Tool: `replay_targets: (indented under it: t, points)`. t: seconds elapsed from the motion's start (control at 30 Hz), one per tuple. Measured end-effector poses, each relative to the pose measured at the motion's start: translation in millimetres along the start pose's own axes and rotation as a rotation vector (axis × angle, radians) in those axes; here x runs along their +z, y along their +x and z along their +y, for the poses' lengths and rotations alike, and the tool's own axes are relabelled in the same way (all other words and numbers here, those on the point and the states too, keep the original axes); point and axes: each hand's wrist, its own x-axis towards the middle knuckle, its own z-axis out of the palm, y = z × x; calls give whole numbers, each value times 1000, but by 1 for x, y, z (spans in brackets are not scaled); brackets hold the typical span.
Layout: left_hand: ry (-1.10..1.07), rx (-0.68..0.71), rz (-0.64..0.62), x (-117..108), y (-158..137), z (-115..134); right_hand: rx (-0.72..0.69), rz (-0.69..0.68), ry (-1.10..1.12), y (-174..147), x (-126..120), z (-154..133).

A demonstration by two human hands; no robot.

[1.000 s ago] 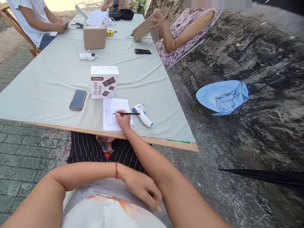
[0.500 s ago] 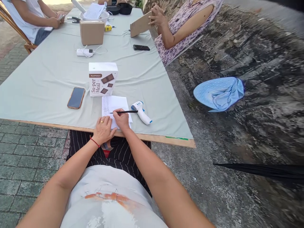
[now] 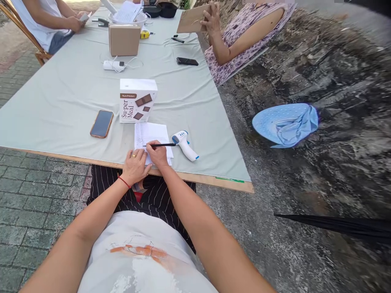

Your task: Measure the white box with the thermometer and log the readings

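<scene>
Between the fingers of my right hand (image 3: 157, 154) is a black pen (image 3: 163, 145), its tip down on a sheet of paper (image 3: 155, 132) with writing along its left side. My left hand (image 3: 135, 165) lies flat over the paper's lower left corner, fingers stretched out, a ring on one of them. Just right of the paper rests a white and blue infrared thermometer (image 3: 185, 146), close to the pen's back end. Behind the paper stands a white Super Meal box (image 3: 137, 101). A smartphone (image 3: 102, 123) lies to the left.
Farther back on the cloth-covered table (image 3: 61, 114) are a power bank (image 3: 113, 65) with a cable, a brown carton (image 3: 124, 40), and a black phone (image 3: 187, 61). A person at right holds a cardboard piece (image 3: 192, 20); another sits far left. A blue hat (image 3: 285, 124) lies on rock.
The view has shifted slightly, moving the table items rightward. The person at right has raised and tilted the cardboard, uncovering a pen on the table. My right hand still holds its pen to the paper.
</scene>
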Motion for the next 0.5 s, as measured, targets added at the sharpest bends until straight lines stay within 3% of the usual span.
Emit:
replay_targets:
  t: [0.5]
  points:
    - [-3,-6,-10,0,0,0,4,-3,-28,2,1,0]
